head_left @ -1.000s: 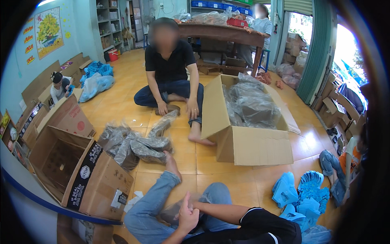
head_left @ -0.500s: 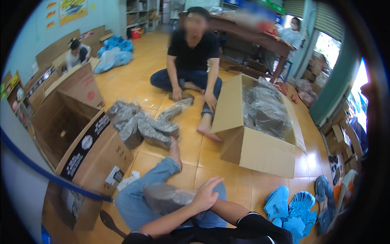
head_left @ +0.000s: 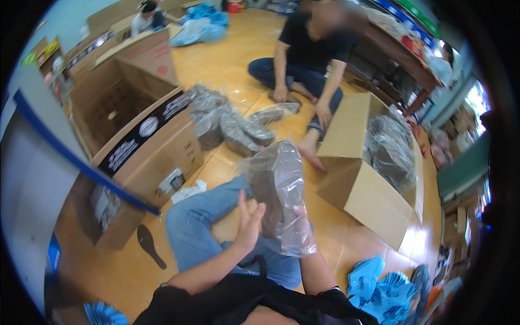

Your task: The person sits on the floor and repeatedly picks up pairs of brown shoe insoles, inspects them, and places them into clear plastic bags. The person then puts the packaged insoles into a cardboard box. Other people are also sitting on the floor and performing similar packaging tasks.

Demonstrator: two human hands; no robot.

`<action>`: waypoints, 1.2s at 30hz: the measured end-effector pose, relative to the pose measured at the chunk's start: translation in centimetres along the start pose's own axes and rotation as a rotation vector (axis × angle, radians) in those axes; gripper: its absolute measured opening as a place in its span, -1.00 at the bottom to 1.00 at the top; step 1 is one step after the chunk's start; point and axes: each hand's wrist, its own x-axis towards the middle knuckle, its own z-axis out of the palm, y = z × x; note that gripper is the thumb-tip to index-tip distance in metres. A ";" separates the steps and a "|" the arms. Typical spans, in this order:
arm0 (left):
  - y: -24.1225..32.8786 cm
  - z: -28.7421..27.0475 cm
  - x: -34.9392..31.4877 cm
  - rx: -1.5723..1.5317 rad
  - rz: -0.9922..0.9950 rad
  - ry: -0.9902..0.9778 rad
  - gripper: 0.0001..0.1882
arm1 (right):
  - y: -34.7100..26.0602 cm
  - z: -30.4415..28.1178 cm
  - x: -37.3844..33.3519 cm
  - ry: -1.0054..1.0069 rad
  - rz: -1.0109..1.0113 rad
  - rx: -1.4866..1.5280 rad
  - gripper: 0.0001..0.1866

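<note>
A clear plastic bag with a brown stack inside (head_left: 276,189) stands raised in front of me, over my crossed legs. My right hand (head_left: 304,230) grips its lower right side, partly covered by the loose plastic. Beside the bag's left side, my left hand (head_left: 250,223) is open, thumb and fingers apart. Whether its fingertips touch the plastic I cannot tell. On the floor to my left lies a single dark brown insole (head_left: 151,247). More filled plastic bags (head_left: 222,122) are heaped on the tiles ahead.
A large open carton (head_left: 157,141) stands at left, near a blue-edged panel (head_left: 70,149). At right, another open carton (head_left: 374,184) holds bagged brown pieces. Facing me sits a person (head_left: 309,54) in black. Blue cut pieces (head_left: 384,287) lie near my right.
The bag has risen from my lap and now stands tilted up in my right hand. My left hand has come away to its left side. The view has shifted leftward and down.
</note>
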 end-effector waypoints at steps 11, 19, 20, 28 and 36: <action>-2.1 0.5 -1.5 0.798 -0.035 0.166 0.13 | 4.0 1.9 -0.5 0.016 0.017 0.022 -0.32; 1.6 -4.2 -0.1 0.349 0.209 0.321 0.00 | 0.9 0.8 0.3 0.030 0.061 -0.123 -0.39; 2.6 -6.3 1.4 0.568 0.226 0.352 -0.04 | 0.7 0.0 0.2 0.041 0.078 -0.178 -0.40; 4.6 -11.8 8.1 0.509 -0.177 -0.288 -0.58 | 1.7 -4.9 0.6 0.149 0.219 -0.477 -0.38; 2.4 -10.2 11.9 0.194 -0.053 0.106 -0.85 | 0.0 -2.2 -1.0 0.066 0.280 -0.161 -0.23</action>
